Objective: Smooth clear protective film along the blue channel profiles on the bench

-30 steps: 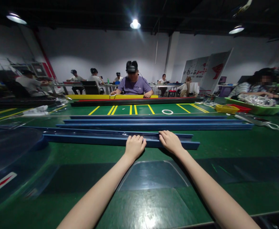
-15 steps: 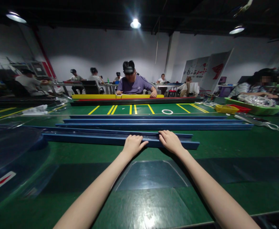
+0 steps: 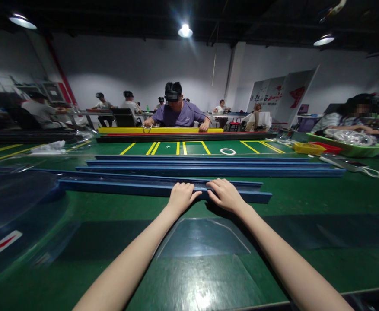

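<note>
In front of me lies a long blue channel (image 3: 124,186), with a clear, shiny film in its trough. My left hand (image 3: 182,196) is closed over its front wall, the fingers bent into the trough and the thumb pointing right. Close by on the right, my right hand (image 3: 225,195) curls over the same wall, its thumb and fingertips near my left thumb. The fingertips are partly hidden in the trough. Beyond run several more blue channels (image 3: 215,171), lying parallel.
A large coil of clear film (image 3: 23,207) takes up the left side of the green table (image 3: 118,276). Across from me a person in purple (image 3: 184,115) works at a yellow channel (image 3: 124,130). A white ring (image 3: 228,151) and green tray (image 3: 364,149) lie farther back.
My right hand has moved left along the channel, nearer my left hand, which stays put. The person opposite has moved one hand outward, to my left, with a white loop in it.
</note>
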`<state>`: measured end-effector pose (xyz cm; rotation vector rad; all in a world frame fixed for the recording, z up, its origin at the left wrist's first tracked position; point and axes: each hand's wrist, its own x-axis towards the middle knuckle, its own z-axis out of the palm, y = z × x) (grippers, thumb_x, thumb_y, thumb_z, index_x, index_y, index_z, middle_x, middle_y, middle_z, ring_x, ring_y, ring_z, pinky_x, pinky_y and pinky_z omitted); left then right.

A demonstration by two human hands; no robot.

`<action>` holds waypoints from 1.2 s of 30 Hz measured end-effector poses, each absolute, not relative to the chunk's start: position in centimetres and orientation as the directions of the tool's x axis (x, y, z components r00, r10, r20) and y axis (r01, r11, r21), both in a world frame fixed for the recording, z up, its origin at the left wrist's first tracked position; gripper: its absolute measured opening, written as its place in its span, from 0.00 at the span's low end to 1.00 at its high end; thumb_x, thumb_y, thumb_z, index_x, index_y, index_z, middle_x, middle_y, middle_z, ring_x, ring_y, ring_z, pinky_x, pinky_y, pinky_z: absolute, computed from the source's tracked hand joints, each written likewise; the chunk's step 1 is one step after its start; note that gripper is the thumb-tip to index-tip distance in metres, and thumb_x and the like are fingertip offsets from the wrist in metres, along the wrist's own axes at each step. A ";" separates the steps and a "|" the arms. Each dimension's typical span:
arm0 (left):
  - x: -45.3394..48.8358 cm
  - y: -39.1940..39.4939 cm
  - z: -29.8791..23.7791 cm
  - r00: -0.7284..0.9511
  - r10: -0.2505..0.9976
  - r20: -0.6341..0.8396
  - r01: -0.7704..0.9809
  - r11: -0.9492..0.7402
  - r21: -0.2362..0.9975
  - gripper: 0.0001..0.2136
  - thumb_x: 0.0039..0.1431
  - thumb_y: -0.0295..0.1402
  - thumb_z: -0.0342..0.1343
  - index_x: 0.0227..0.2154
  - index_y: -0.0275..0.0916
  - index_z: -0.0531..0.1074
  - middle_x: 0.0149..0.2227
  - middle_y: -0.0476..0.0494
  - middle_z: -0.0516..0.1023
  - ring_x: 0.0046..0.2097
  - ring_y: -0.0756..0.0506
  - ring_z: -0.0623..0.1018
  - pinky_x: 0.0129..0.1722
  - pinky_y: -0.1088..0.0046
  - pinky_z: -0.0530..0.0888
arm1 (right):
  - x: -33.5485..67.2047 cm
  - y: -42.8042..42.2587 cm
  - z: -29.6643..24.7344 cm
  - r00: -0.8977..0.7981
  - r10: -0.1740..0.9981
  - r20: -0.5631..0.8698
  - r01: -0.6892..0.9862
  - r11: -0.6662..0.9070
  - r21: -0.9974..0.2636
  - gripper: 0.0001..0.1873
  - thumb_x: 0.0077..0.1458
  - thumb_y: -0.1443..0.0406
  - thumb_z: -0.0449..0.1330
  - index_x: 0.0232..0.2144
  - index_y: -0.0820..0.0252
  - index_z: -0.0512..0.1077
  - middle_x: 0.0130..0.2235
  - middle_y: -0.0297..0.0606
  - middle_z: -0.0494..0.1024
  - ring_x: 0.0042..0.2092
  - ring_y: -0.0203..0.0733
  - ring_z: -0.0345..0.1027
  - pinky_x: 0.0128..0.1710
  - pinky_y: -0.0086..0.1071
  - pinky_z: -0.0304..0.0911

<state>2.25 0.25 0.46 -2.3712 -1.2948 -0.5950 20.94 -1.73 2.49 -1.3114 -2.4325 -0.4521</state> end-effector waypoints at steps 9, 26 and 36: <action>2.2 0.2 0.3 0.493 0.678 0.545 0.847 -0.517 -0.123 0.18 0.60 0.45 0.41 0.28 0.37 0.69 0.28 0.42 0.73 0.33 0.44 0.71 0.32 0.69 0.59 | 20.1 -1.8 1.8 -0.491 0.801 0.343 0.867 0.486 0.109 0.16 0.56 0.61 0.45 0.42 0.61 0.67 0.40 0.42 0.73 0.41 0.39 0.64 0.40 0.30 0.54; 1.8 0.1 0.3 0.492 0.647 0.583 0.836 -0.538 -0.109 0.16 0.59 0.44 0.43 0.32 0.38 0.68 0.31 0.45 0.73 0.36 0.45 0.70 0.35 0.69 0.59 | 21.4 -0.1 2.1 -0.323 0.808 0.493 0.946 0.285 0.153 0.19 0.58 0.62 0.41 0.33 0.62 0.70 0.34 0.41 0.76 0.36 0.38 0.67 0.37 0.31 0.49; 1.7 0.1 0.2 0.489 0.625 0.609 0.835 -0.536 -0.120 0.17 0.59 0.45 0.42 0.32 0.38 0.68 0.31 0.45 0.73 0.35 0.45 0.69 0.34 0.69 0.58 | 26.6 -0.5 1.9 -0.236 0.819 0.522 0.972 0.207 0.113 0.18 0.54 0.62 0.45 0.33 0.59 0.74 0.35 0.38 0.78 0.35 0.38 0.70 0.34 0.28 0.56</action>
